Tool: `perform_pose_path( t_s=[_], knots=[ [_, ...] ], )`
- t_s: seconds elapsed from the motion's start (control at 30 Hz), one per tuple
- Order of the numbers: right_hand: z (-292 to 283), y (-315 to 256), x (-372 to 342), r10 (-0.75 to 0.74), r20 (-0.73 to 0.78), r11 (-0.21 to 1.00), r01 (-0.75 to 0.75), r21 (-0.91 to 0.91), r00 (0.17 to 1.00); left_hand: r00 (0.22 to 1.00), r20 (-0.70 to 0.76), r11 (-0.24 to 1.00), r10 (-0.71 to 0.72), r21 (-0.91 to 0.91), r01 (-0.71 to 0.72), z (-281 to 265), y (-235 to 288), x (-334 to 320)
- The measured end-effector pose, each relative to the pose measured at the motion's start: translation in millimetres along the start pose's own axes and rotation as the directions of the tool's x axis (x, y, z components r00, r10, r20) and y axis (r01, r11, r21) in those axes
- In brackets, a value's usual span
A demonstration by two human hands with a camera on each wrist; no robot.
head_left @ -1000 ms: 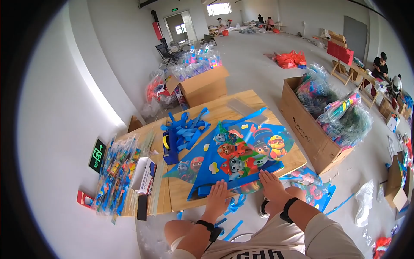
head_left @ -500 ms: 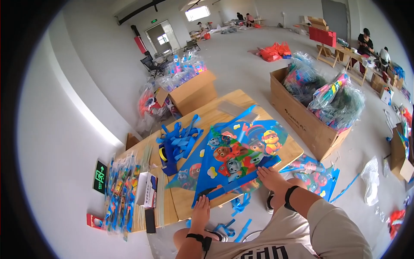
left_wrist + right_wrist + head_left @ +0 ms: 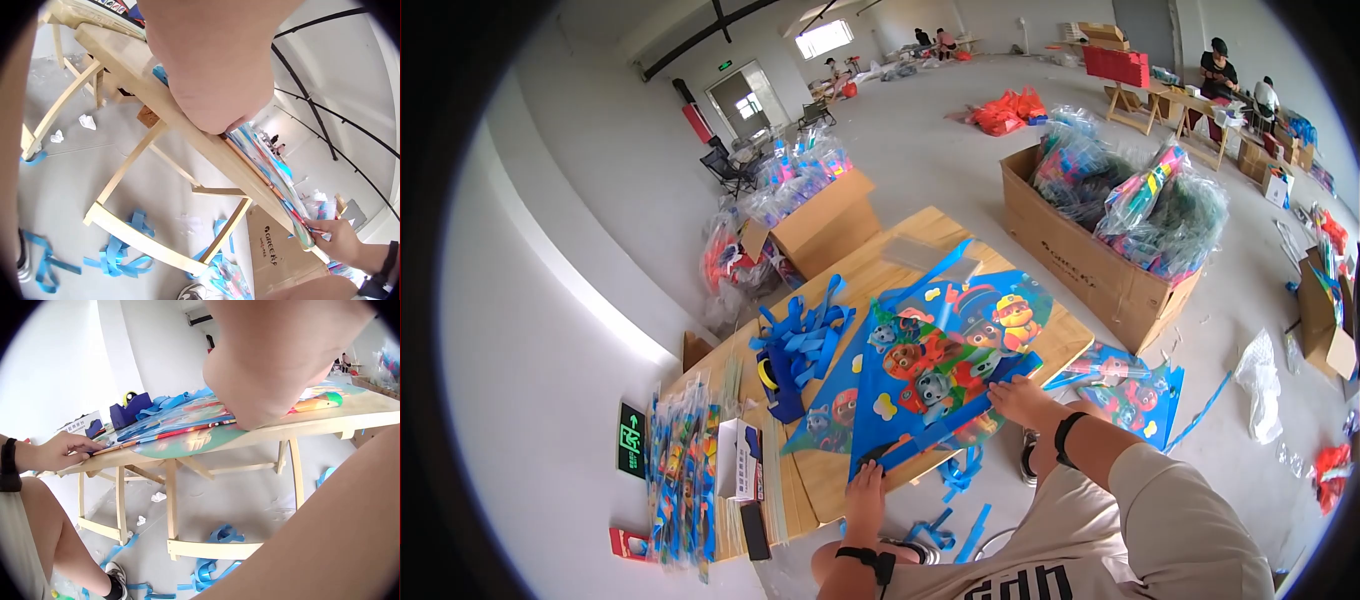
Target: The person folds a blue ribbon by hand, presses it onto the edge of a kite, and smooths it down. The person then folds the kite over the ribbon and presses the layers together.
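Note:
A blue cartoon-printed sheet (image 3: 935,375) lies over the near part of the wooden table (image 3: 1060,350). Along its near edge runs a plain blue band (image 3: 945,425). My left hand (image 3: 865,505) rests its fingers on the band's left end, at the sheet's corner. At the other end, my right hand (image 3: 1020,402) pinches the sheet's edge, with its fingertips over the rim. From the left wrist view, the right hand (image 3: 337,240) appears at the far corner of the table. In the right wrist view, the left hand (image 3: 62,453) lies at the table edge.
Blue ribbon strips (image 3: 805,335) and a tape dispenser (image 3: 780,380) lie left of the sheet. Beyond them are bagged printed pieces (image 3: 685,490) and a white box (image 3: 740,460). Cardboard boxes (image 3: 1090,265) of wrapped goods stand behind the table. More strips (image 3: 122,250) litter the floor.
My left hand has slid left along the band to the sheet's corner. The right hand, flat on the band's right end before, now has its fingers bent there. The head view has shifted.

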State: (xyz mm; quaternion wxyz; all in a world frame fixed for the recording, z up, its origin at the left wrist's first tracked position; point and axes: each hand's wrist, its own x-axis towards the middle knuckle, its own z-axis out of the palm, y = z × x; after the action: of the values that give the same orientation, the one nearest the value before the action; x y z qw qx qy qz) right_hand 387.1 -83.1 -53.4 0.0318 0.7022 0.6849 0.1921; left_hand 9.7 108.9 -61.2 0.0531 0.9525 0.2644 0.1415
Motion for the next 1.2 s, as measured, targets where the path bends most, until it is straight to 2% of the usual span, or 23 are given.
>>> perform_pose_path(
  t_s=[0.17, 0.27, 0.33, 0.57, 0.63, 0.67, 0.73, 0.77, 0.83, 0.93, 1.07, 1.13, 1.17, 1.2],
  knots=[
    [3, 2, 4, 0.008, -0.030, 0.999, -0.007, 0.044, 1.000, 0.999, 0.033, 1.000, -0.013, 0.002, 0.013, -8, -4, 6],
    [1, 3, 9, 0.047, -0.021, 0.992, -0.045, 0.114, 0.999, 0.994, 0.071, 0.996, -0.086, 0.023, 0.085, -13, 0, 9],
    [-8, 8, 13, 0.014, 0.143, 0.992, -0.032, 0.125, 0.990, 0.998, 0.005, 0.997, -0.063, 0.039, 0.063, -12, 0, 11],
    [-19, 26, 33, -0.038, 0.230, 0.990, 0.004, 0.143, 0.973, 0.986, 0.105, 0.991, -0.133, -0.006, 0.134, -29, -14, 36],
    [-30, 34, 42, -0.044, 0.214, 0.988, 0.010, 0.156, 0.976, 0.992, 0.082, 0.977, -0.097, -0.184, 0.111, -32, -20, 41],
    [-27, 38, 47, -0.051, 0.213, 0.988, 0.018, 0.155, 0.976, 0.991, 0.080, 0.976, -0.104, -0.185, 0.117, -36, -20, 45],
    [-21, 47, 53, -0.002, 0.187, 0.935, -0.065, 0.349, 0.982, 0.987, 0.061, 0.929, -0.151, -0.334, 0.163, -42, -19, 51],
    [-12, 49, 54, -0.006, 0.188, 0.935, -0.062, 0.349, 0.982, 0.986, 0.061, 0.928, -0.155, -0.335, 0.166, -45, -18, 56],
    [7, 51, 55, 0.091, 0.122, 0.768, -0.147, 0.623, 0.988, 0.965, 0.058, 0.861, -0.255, -0.441, 0.254, -49, -16, 62],
    [1, 56, 63, 0.085, 0.163, 0.756, -0.170, 0.632, 0.983, 0.965, 0.021, 0.841, -0.261, -0.486, 0.238, -37, -27, 68],
    [7, 53, 67, 0.139, 0.209, 0.750, -0.241, 0.616, 0.968, 0.977, 0.012, 0.870, -0.211, -0.453, 0.193, -29, -35, 71],
    [11, 53, 67, 0.151, 0.202, 0.702, -0.249, 0.667, 0.968, 0.987, -0.027, 0.936, -0.160, -0.321, 0.143, -26, -36, 72],
    [16, 53, 66, 0.153, 0.205, 0.702, -0.253, 0.666, 0.967, 0.987, -0.024, 0.936, -0.158, -0.323, 0.142, -22, -39, 72],
    [20, 52, 66, 0.163, 0.130, 0.725, -0.208, 0.657, 0.978, 0.987, -0.052, 0.948, -0.150, -0.290, 0.129, -17, -40, 71]
  ],
)
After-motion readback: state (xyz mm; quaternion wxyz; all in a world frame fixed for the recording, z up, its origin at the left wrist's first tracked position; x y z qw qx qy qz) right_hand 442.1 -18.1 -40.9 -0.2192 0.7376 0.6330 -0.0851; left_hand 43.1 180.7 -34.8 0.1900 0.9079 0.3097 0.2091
